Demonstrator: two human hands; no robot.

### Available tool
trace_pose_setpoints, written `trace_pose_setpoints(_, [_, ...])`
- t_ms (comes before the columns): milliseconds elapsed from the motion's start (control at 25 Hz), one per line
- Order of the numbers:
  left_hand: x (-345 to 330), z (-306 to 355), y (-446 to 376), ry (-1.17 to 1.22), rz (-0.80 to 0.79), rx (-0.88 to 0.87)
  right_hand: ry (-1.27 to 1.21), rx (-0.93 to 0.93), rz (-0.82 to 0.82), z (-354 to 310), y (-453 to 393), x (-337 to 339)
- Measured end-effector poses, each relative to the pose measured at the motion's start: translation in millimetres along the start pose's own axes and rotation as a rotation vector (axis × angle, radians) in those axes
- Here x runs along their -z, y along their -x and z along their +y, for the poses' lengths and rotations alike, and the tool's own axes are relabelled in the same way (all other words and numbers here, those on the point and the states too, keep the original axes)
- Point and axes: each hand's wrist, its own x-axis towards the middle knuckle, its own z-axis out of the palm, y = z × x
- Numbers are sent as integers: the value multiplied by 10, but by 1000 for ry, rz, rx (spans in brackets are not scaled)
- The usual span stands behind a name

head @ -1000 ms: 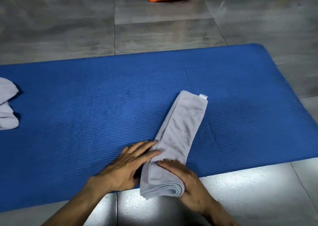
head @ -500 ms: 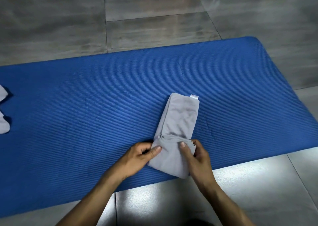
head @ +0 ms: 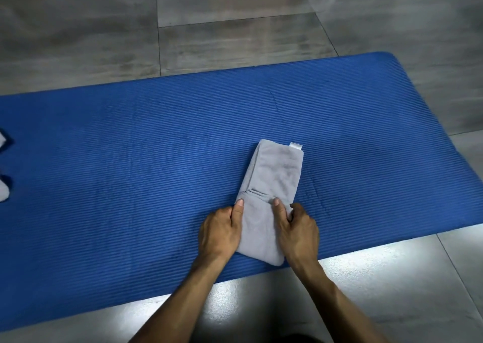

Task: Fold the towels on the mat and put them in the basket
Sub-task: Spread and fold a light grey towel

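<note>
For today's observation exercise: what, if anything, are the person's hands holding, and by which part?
Both hands grip the folded grey towel at its folded-over near half: left hand on its left edge, right hand on its right edge, thumbs on top.

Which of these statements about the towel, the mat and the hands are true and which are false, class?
1. The grey towel lies on a blue mat. True.
2. Only one of the hands touches the towel. False: the left hand and the right hand both grip its folded near end.
3. A white tag shows at the towel's far corner. True.
4. The towel is spread out flat in one layer. False: it is folded into a narrow strip, with the near end doubled over.
</note>
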Motion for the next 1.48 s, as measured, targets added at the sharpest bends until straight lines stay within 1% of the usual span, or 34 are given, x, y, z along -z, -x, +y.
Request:
trace_pose_setpoints(160, [2, -34, 73, -21, 5, -33, -61, 62, -52, 56, -9, 61])
trace_pose_setpoints(240, [11, -58, 99, -43, -17, -10, -27, 76, -83, 94, -15, 68])
trace_pose_setpoints(320, [20, -47, 87, -104, -11, -2, 23, 71, -59, 88, -12, 58])
trace_pose_setpoints(360, [19, -30, 79, -135, 41, -48, 58, 107, -2, 80, -4, 59])
trace_pose_setpoints(400, [22, -16, 64, -163, 90, -127, 100, 213, 79, 83, 2, 75])
trace_pose_setpoints(440, [10, -20, 30, -190, 107, -229, 160, 391, 148, 93, -2, 97])
trace_pose_setpoints(480, [4, -26, -16, -217, 94, -338, 238, 606, 181, 130, -7, 113])
trace_pose_setpoints(520, [-9, -58, -82, -245, 55, -446, 295, 809, 170, 188, -3, 135])
trace_pose_setpoints(560, [5, -73, -145, -272, 20, -509, 316, 959, 127, 266, -5, 161])
trace_pose_setpoints(600, [24, -86, -200, -305, -16, -537, 315, 1045, 73, 339, -10, 205])
trace_pose_setpoints(640, [57, -81, -239, -320, -60, -542, 312, 1083, 12, 409, -3, 251])
trace_pose_setpoints(760, [79, -75, -306, -238, -217, -524, 409, 1027, -234, 524, 68, 395])
trace_pose_setpoints(800, [79, -71, -309, -215, -227, -520, 454, 1002, -287, 528, 100, 417])
trace_pose_setpoints(880, [87, -62, -319, -110, -207, -499, 523, 957, -323, 512, 172, 400])
trace_pose_setpoints(960, [66, -81, -344, -1, -211, -466, 544, 913, -310, 497, 210, 351])
trace_pose_setpoints(1000, [50, -97, -367, 16, -221, -469, 553, 903, -291, 500, 217, 323])
trace_pose_setpoints(1080, [53, -91, -375, -45, -199, -513, 560, 906, -229, 509, 219, 273])
trace_pose_setpoints(1120, [65, -79, -367, -85, -153, -544, 551, 910, -199, 516, 217, 251])
trace_pose_setpoints(1240, [94, -88, -324, -245, 63, -650, 498, 915, -142, 517, 229, 169])
trace_pose_setpoints(1280, [81, -123, -333, -291, 101, -684, 484, 916, -127, 512, 240, 145])
trace_pose_setpoints(1320, [65, -170, -350, -300, 103, -709, 466, 914, -117, 508, 246, 127])
trace_pose_setpoints(1360, [79, -200, -373, -284, 38, -697, 438, 908, -111, 495, 243, 124])
trace_pose_setpoints(1440, [157, -260, -419, -266, -157, -633, 328, 899, -118, 465, 203, 160])
trace_pose_setpoints(1480, [213, -295, -426, -305, -269, -628, 250, 900, -136, 448, 171, 207])
